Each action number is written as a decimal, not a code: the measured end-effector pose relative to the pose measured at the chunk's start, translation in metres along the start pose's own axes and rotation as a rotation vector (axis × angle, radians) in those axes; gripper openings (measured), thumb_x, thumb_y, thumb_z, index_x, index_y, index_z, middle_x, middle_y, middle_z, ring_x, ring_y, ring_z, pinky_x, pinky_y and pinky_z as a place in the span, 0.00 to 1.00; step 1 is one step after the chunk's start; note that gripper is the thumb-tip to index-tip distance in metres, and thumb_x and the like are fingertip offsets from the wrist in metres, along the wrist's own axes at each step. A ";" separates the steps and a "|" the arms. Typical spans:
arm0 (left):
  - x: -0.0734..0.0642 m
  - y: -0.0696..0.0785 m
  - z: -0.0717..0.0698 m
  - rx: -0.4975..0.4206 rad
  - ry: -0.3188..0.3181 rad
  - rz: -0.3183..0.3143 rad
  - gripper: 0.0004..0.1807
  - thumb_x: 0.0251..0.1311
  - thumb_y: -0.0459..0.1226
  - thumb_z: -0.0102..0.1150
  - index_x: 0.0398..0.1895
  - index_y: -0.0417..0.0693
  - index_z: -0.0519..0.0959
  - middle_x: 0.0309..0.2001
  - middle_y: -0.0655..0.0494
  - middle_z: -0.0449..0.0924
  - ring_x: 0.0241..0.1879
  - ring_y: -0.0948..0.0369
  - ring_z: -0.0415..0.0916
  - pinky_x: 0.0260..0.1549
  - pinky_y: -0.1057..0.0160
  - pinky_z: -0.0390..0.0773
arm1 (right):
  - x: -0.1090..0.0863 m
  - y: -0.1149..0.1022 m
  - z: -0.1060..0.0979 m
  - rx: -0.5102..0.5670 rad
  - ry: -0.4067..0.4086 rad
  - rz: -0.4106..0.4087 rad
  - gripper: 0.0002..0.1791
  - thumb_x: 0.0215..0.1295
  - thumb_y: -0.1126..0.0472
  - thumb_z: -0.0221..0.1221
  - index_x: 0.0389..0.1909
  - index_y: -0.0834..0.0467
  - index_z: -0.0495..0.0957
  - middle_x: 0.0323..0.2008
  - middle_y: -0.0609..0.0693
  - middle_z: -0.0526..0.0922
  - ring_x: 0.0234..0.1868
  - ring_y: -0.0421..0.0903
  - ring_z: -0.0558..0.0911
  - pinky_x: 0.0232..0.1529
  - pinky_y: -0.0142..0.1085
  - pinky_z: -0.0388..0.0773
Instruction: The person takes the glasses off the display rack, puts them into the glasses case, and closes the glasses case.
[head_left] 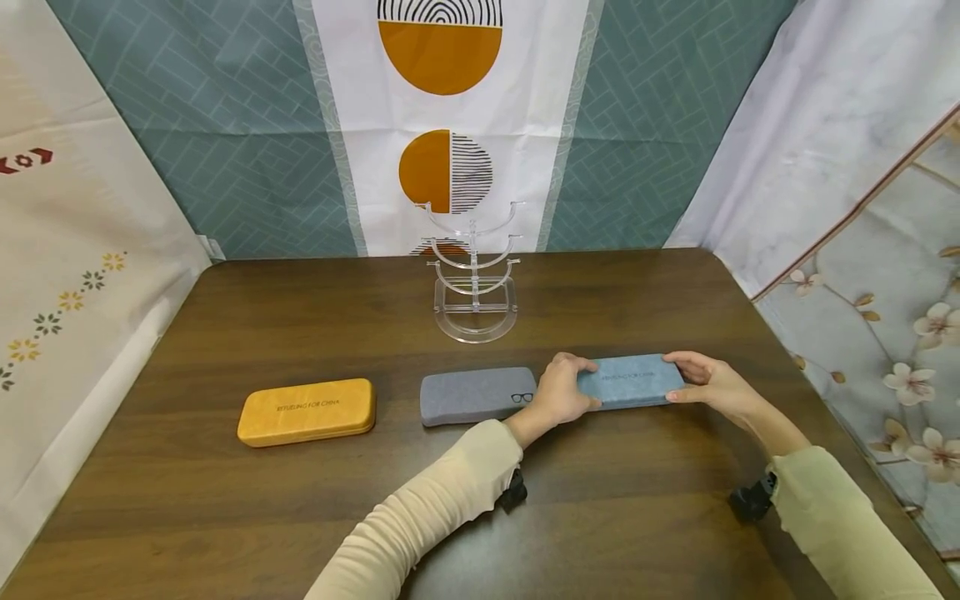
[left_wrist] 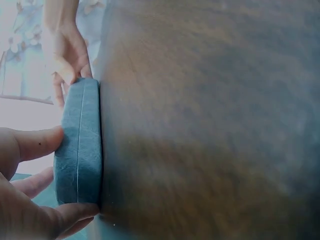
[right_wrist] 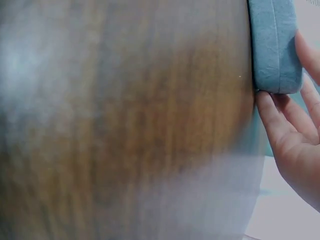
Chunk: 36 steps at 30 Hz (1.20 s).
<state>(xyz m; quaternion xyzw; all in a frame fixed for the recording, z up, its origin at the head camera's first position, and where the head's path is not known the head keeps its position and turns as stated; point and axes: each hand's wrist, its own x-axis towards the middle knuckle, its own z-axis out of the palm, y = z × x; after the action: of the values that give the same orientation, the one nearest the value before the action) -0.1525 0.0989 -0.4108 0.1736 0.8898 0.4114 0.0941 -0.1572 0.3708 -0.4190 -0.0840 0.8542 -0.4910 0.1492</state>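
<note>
A light blue glasses case (head_left: 633, 382) with dark lettering on its lid lies on the right part of the table, its lid closed. My left hand (head_left: 561, 390) grips its left end, thumb and fingers on opposite edges. At the other end, my right hand (head_left: 712, 387) holds the corners between thumb and fingers. In the left wrist view, the seam of the blue case (left_wrist: 78, 145) runs along its side, and the thumb presses on the lid. The right wrist view has fingertips at the lower edge of the case (right_wrist: 277, 55), right beside the tabletop.
A grey glasses case (head_left: 472, 395) with a small glasses print lies just left of my left hand. Farther left is a yellow glasses case (head_left: 307, 412). A clear tiered display stand (head_left: 474, 287) stands at the back middle of the brown table (head_left: 225, 517), before a patterned curtain (head_left: 247, 150).
</note>
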 end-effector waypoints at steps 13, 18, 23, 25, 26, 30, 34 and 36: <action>-0.001 -0.001 -0.013 -0.062 -0.006 0.016 0.31 0.41 0.32 0.71 0.54 0.44 0.74 0.56 0.46 0.68 0.59 0.51 0.62 0.53 0.56 0.69 | -0.007 -0.017 -0.002 -0.092 0.142 -0.061 0.32 0.55 0.62 0.63 0.59 0.69 0.64 0.52 0.67 0.70 0.45 0.40 0.75 0.39 0.26 0.74; -0.005 0.000 -0.021 -0.097 0.011 0.033 0.30 0.43 0.32 0.69 0.54 0.41 0.74 0.55 0.46 0.69 0.55 0.51 0.66 0.49 0.58 0.71 | -0.010 -0.028 -0.003 -0.041 0.192 -0.080 0.26 0.57 0.61 0.62 0.56 0.65 0.68 0.44 0.53 0.76 0.39 0.35 0.76 0.37 0.26 0.75; -0.009 -0.003 -0.027 -0.161 0.038 0.065 0.25 0.46 0.30 0.67 0.51 0.38 0.75 0.49 0.46 0.72 0.43 0.54 0.73 0.38 0.66 0.74 | -0.010 -0.041 0.004 -0.013 0.209 -0.075 0.18 0.59 0.60 0.60 0.50 0.58 0.72 0.38 0.46 0.78 0.36 0.36 0.78 0.34 0.34 0.78; -0.010 -0.005 -0.029 -0.186 0.046 0.086 0.23 0.48 0.30 0.65 0.50 0.37 0.75 0.46 0.46 0.75 0.40 0.57 0.75 0.36 0.70 0.74 | -0.010 -0.047 0.009 -0.004 0.220 -0.075 0.14 0.60 0.59 0.60 0.47 0.54 0.73 0.35 0.44 0.80 0.34 0.37 0.79 0.32 0.37 0.78; -0.011 -0.006 -0.031 -0.201 0.051 0.101 0.21 0.49 0.30 0.65 0.49 0.36 0.75 0.44 0.46 0.76 0.38 0.58 0.75 0.35 0.70 0.74 | -0.010 -0.050 0.011 -0.003 0.226 -0.077 0.12 0.60 0.59 0.60 0.45 0.53 0.74 0.33 0.43 0.80 0.33 0.38 0.79 0.31 0.38 0.78; -0.015 -0.009 -0.034 -0.243 0.077 0.151 0.17 0.52 0.29 0.62 0.46 0.34 0.76 0.37 0.46 0.78 0.32 0.62 0.75 0.30 0.72 0.74 | -0.010 -0.061 0.021 0.016 0.250 -0.095 0.10 0.60 0.59 0.59 0.41 0.58 0.75 0.29 0.44 0.81 0.28 0.41 0.80 0.26 0.37 0.77; -0.021 -0.012 -0.037 -0.264 0.120 0.208 0.12 0.52 0.28 0.61 0.41 0.33 0.77 0.29 0.49 0.77 0.25 0.64 0.72 0.25 0.72 0.72 | -0.011 -0.069 0.032 0.044 0.264 -0.126 0.13 0.61 0.62 0.59 0.40 0.68 0.74 0.26 0.46 0.81 0.25 0.43 0.79 0.22 0.35 0.75; -0.023 -0.014 -0.038 -0.264 0.146 0.230 0.09 0.52 0.28 0.61 0.37 0.33 0.78 0.27 0.52 0.77 0.22 0.66 0.70 0.23 0.73 0.71 | -0.011 -0.073 0.038 0.064 0.264 -0.131 0.13 0.61 0.62 0.59 0.39 0.69 0.73 0.25 0.46 0.81 0.25 0.44 0.79 0.22 0.35 0.75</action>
<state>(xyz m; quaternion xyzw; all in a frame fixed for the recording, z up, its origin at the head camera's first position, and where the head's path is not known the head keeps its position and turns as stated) -0.1460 0.0548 -0.3963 0.2301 0.8069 0.5440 0.0038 -0.1346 0.3063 -0.3721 -0.0693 0.8429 -0.5336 0.0057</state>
